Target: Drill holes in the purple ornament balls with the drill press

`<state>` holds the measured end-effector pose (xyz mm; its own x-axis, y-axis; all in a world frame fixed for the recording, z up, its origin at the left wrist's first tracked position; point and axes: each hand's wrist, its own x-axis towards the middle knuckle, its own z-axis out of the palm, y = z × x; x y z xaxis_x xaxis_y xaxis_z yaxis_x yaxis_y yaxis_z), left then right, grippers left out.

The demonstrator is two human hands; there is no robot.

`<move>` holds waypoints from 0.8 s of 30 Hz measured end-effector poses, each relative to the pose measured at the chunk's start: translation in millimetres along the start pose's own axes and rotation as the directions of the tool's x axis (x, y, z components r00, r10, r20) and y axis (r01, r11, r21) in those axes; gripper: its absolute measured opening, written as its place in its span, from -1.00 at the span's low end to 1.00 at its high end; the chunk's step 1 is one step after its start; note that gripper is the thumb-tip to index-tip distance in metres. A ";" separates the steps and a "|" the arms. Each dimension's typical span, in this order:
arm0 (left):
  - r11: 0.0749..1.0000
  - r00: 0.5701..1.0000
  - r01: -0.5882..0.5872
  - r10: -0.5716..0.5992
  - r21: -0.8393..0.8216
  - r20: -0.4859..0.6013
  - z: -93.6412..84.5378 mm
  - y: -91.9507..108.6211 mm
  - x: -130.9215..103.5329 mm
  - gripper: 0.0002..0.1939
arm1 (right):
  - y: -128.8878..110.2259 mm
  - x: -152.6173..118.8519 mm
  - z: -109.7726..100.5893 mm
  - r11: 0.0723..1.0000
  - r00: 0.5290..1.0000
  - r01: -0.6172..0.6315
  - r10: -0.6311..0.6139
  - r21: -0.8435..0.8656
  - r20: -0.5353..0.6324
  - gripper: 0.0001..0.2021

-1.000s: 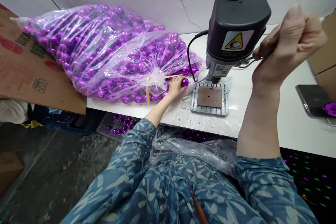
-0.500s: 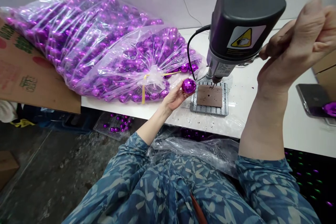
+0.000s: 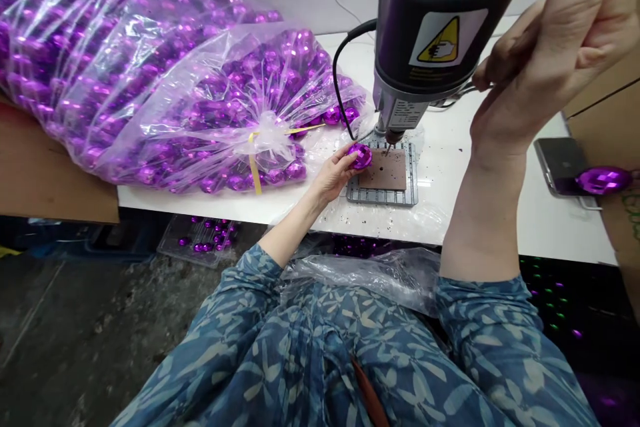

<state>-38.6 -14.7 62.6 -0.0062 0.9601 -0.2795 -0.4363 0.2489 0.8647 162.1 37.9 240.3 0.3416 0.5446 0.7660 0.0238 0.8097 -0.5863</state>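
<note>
Between the fingers of my left hand (image 3: 334, 175) is a shiny purple faceted ball (image 3: 360, 156), held at the left edge of a brown board (image 3: 384, 177). The board has a small dark hole and lies on the grey slotted base plate (image 3: 383, 198) of a small drill press (image 3: 443, 33). The drill bit (image 3: 389, 149) points down over the board, just right of the ball and apart from it. My right hand (image 3: 555, 47) is raised beside the machine's right side, its fingers closed round the drill press lever, which is mostly hidden.
A tied clear bag (image 3: 165, 80) full of purple balls fills the table's left side, over a cardboard box (image 3: 50, 177). A dark phone (image 3: 560, 163) and another purple ball (image 3: 603, 180) sit at right. Dark crumbs are scattered round the base. A clear tray (image 3: 197, 240) with purple balls is below.
My left hand has brought the ball rightward over the board's left edge, closer to the drill bit. My right hand stays at the lever. The whole view has shifted slightly.
</note>
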 end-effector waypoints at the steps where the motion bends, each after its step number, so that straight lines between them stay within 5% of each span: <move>1: 1.000 1.000 -0.014 0.014 0.027 0.004 -0.3 -1.5 2.8 -0.56 | 0.5 -0.1 -0.3 1.000 1.000 0.001 -0.001 -0.018 0.003 -0.17; 18: 0.917 0.976 -0.214 0.187 0.337 0.110 14.0 -18.1 28.1 -0.56 | -6.0 14.8 4.9 0.997 0.994 -0.075 0.075 -0.002 0.078 -0.23; 24: 0.792 0.947 -0.321 0.280 0.520 0.158 13.0 -27.1 38.5 -0.54 | -2.7 16.0 5.5 0.995 0.994 -0.095 0.093 0.027 0.048 -0.24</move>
<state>-15.4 17.2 33.8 0.0139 0.9990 0.0432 0.1240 -0.0446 0.9913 162.4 45.6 255.6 0.2965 0.6276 0.7199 -0.0339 0.7602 -0.6488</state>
